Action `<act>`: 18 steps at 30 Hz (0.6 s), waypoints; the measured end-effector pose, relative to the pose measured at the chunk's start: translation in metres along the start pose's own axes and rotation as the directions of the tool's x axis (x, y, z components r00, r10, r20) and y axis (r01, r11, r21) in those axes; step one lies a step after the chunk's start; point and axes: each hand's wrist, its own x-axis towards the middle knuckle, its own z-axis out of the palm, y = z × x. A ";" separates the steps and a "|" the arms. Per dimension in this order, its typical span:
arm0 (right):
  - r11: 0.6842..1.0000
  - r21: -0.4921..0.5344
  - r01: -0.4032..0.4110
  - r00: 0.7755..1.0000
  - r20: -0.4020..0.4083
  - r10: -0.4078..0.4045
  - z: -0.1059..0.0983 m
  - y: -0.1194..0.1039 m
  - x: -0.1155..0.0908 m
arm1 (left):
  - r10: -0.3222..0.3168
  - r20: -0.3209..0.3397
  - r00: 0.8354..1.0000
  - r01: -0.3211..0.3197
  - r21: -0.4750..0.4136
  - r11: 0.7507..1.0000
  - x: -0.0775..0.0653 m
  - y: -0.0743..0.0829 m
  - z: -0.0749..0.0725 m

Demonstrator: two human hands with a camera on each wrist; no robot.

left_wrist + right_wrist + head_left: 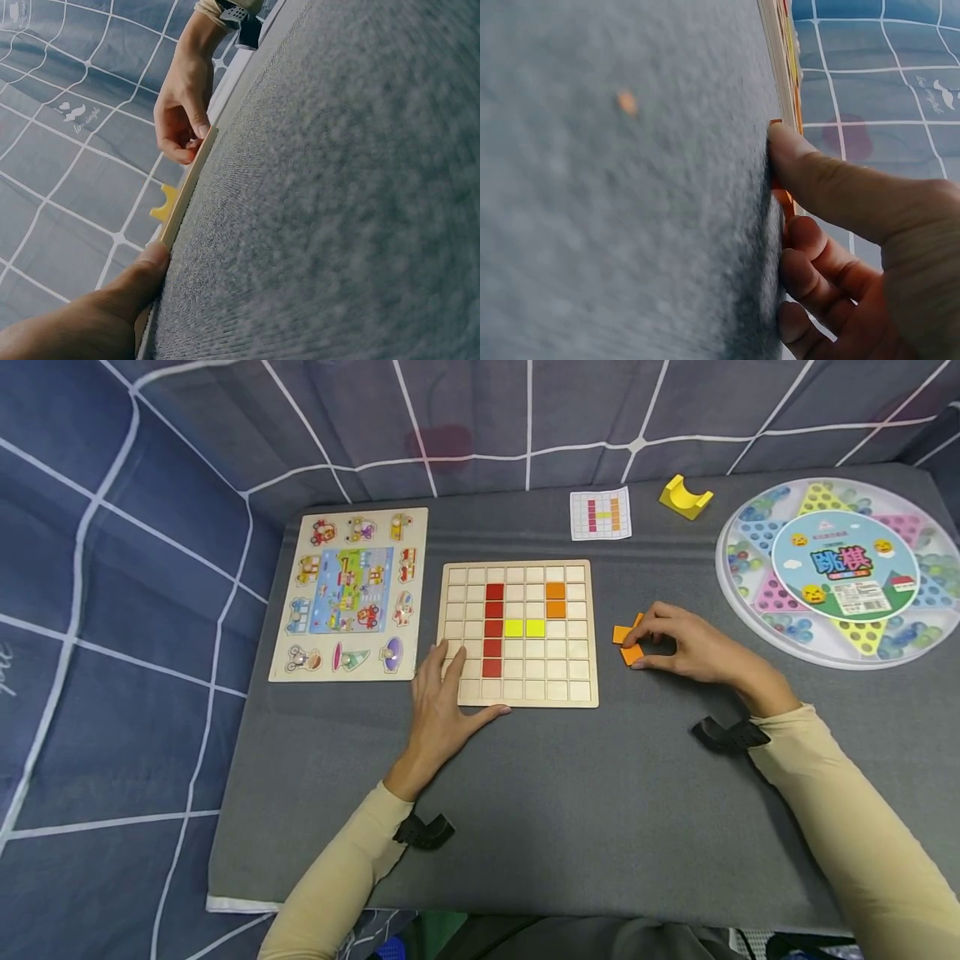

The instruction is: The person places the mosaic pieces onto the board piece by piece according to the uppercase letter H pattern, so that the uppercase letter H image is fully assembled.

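Observation:
A square wooden grid board [525,691] lies on the grey cloth. In it sit a column of red tiles [493,628], two yellow tiles [513,627] side by side, and two orange tiles [555,609] near the right. My left hand [441,710] rests on the board's near left corner, fingers extended along the left side and thumb at the front edge. Right of the board, my right hand [686,647] pinches at a small cluster of loose orange tiles [621,634], thumb and fingertips around one. In the right wrist view the thumb touches an orange tile [776,121].
A pattern card [581,527] lies behind the board, with a yellow arched block [686,503] to its right. On the left is a picture peg puzzle [408,652]. A round Chinese checkers set [843,560] lies at the right. Grid-patterned cloth hangs behind and at left.

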 end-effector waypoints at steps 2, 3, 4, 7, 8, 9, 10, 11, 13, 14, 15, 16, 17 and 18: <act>1.000 0.004 -0.008 1.000 0.013 0.008 -0.002 0.002 0.001 | 0.000 0.000 1.000 0.000 0.000 1.000 0.000 0.000 0.000; 1.000 0.007 -0.009 1.000 0.021 0.009 -0.002 0.003 0.002 | 0.000 -0.001 1.000 0.000 -0.001 1.000 0.000 0.000 0.000; 1.000 0.010 -0.010 1.000 0.029 0.010 -0.003 0.003 0.001 | 0.001 -0.002 1.000 -0.001 -0.003 1.000 0.000 0.000 0.000; 1.000 0.022 -0.015 0.999 0.048 0.013 -0.004 0.003 0.000 | 0.001 -0.001 1.000 -0.001 -0.011 1.000 0.000 0.000 0.000; 1.000 0.027 -0.017 0.999 0.052 0.015 -0.005 0.003 0.000 | 0.000 0.000 1.000 0.000 -0.012 1.000 0.000 0.000 0.000; 0.999 0.032 -0.017 0.998 0.055 0.015 -0.005 0.003 -0.001 | 0.000 0.000 1.000 0.000 -0.013 1.000 0.000 0.000 0.000; 0.999 0.036 -0.018 0.998 0.058 0.016 -0.005 0.003 -0.001 | 0.000 0.001 1.000 0.000 -0.013 1.000 0.000 0.000 0.000; 0.999 0.036 -0.016 0.998 0.059 0.014 -0.005 0.003 -0.001 | 0.000 0.003 1.000 0.000 -0.012 1.000 0.000 0.000 0.000; 0.999 0.038 -0.013 0.998 0.063 0.011 -0.005 0.003 -0.002 | 0.000 0.005 1.000 0.000 -0.009 1.000 0.000 0.001 0.000; 0.999 0.039 -0.013 0.998 0.066 0.010 -0.005 0.003 -0.002 | 0.000 0.004 1.000 0.000 -0.007 1.000 0.000 0.000 0.000; 0.999 0.040 -0.012 0.998 0.068 0.010 -0.005 0.003 -0.002 | 0.000 0.004 1.000 0.000 -0.006 1.000 0.000 0.000 0.000; 0.999 0.040 -0.013 0.997 0.070 0.010 -0.005 0.004 -0.002 | -0.002 0.005 1.000 0.002 -0.006 1.000 0.000 0.000 0.000; 0.999 0.041 -0.012 0.997 0.071 0.009 -0.005 0.004 -0.002 | -0.001 0.005 1.000 0.002 -0.005 1.000 0.000 0.000 0.000; 0.999 0.044 -0.013 0.997 0.072 0.010 -0.005 0.004 -0.002 | -0.001 0.006 1.000 0.001 -0.006 1.000 0.000 0.000 0.000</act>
